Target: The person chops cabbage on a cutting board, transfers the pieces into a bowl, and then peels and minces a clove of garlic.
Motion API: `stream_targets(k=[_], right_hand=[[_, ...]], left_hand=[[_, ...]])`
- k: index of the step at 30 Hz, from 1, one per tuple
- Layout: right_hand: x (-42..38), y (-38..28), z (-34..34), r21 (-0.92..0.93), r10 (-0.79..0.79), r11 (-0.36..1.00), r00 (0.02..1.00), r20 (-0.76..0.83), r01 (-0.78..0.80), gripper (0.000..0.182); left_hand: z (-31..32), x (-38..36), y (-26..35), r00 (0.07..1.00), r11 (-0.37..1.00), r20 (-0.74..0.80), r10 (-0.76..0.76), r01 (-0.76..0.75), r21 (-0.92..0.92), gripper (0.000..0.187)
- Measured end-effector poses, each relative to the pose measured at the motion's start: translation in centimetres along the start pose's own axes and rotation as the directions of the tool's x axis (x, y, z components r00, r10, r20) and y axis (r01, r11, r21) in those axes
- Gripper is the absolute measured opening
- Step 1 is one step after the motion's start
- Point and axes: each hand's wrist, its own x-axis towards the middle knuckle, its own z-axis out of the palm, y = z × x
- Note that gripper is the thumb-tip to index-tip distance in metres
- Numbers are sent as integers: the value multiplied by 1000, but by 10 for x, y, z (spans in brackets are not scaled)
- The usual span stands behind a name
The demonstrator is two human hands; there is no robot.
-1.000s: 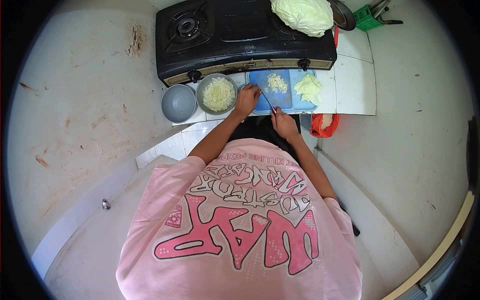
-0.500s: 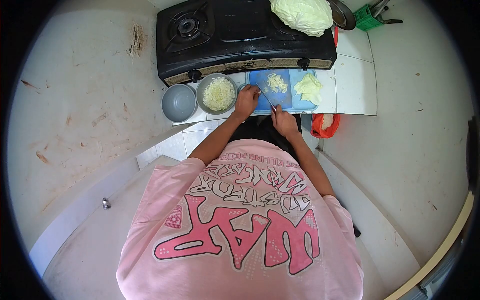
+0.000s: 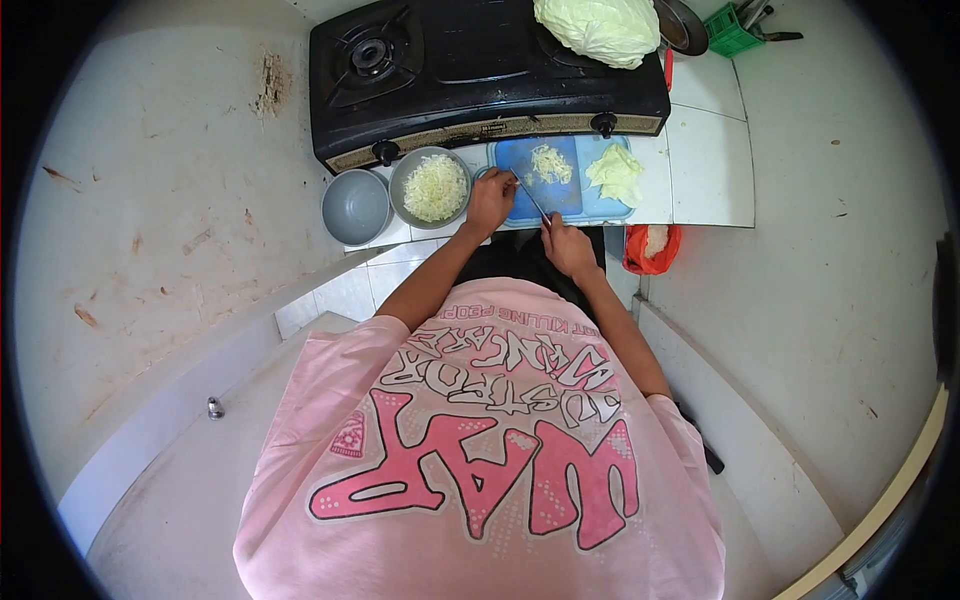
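Observation:
My right hand (image 3: pixel 568 247) is closed round the handle of a knife (image 3: pixel 531 198), whose blade slants up and left across a blue cutting board (image 3: pixel 568 203). By the blade's far end, on the board's left side, my left hand (image 3: pixel 492 200) has its fingers drawn together; what is between them is too small to make out. Chopped cabbage (image 3: pixel 551 165) lies in a small heap on the board. To its right, pale cabbage leaves (image 3: pixel 616 174) rest on a light blue tray (image 3: pixel 612 211) under the board. A grey bowl (image 3: pixel 398 205) full of chopped cabbage stands left of my left hand.
A second grey bowl (image 3: pixel 357 208) sits at the far left of the counter. Behind is a black gas stove (image 3: pixel 480 70) with a cabbage head (image 3: pixel 600 30) on it. A pan (image 3: pixel 684 28) and green basket (image 3: pixel 733 35) stand back right. A red bag (image 3: pixel 652 255) sits below the counter edge.
The view has shifted slightly. Both hands and the knife stay in nearly the same place on the board, with no clear change in the cabbage.

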Motion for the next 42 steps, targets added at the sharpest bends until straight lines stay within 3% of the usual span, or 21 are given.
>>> stream_targets(k=[10, 19, 31, 37, 42], right_hand=[[31, -15, 6, -42, 18, 999, 1000, -20, -19, 32], [1, 0, -4, -78, 54, 996, 998, 18, -53, 34], [-1, 0, 1, 23, -6, 1000, 1000, -16, 6, 33], [24, -10, 11, -44, -21, 999, 997, -70, 18, 33], [23, -11, 6, -97, 9, 995, 1000, -17, -11, 32]], left_hand=[[2, -1, -1, 999, 1000, -42, 9, -10, -7, 11], [-1, 0, 4, 999, 1000, -33, -5, 4, -29, 9], [0, 0, -1, 999, 999, -34, 28, -29, -18, 9], [-1, 1, 0, 1000, 1000, -8, 11, -11, 3, 7], [1, 1, 1, 999, 999, -30, 22, -21, 33, 6]])
